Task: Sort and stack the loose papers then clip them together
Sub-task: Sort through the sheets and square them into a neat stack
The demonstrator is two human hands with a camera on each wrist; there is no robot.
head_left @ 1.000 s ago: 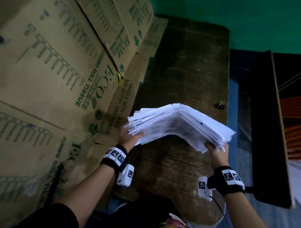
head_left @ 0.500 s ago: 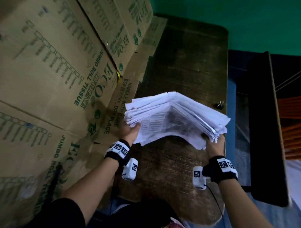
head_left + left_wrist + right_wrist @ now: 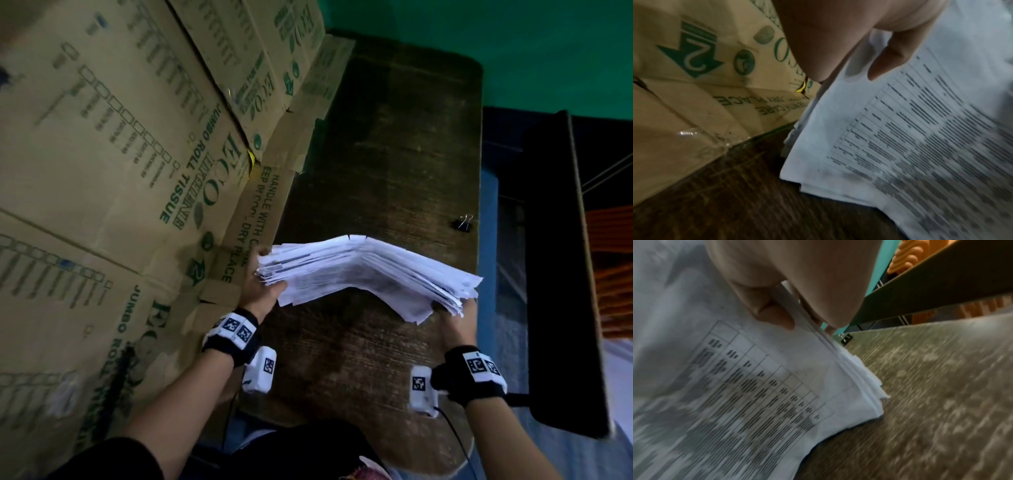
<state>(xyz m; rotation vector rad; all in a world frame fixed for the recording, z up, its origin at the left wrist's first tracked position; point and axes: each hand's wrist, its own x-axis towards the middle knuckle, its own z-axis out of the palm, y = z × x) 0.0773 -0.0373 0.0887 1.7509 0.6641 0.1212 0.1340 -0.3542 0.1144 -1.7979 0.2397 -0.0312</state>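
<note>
You see matt white printed paper sheets (image 3: 370, 270) above a dark, rough, worn wooden table (image 3: 394, 137), beside matt brown corrugated cardboard boxes (image 3: 120, 154) and a black binder clip (image 3: 463, 224) with shiny wire handles.

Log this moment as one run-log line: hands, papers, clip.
left hand: grips white paper stack | right hand: grips stack | black binder clip: unused on dark wooden table

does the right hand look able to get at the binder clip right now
Probably not at once. The right hand holds one end of the paper stack, the left hand the other. The binder clip lies on bare table beyond the right hand, nothing between, so freeing that grip should open the way.
</note>
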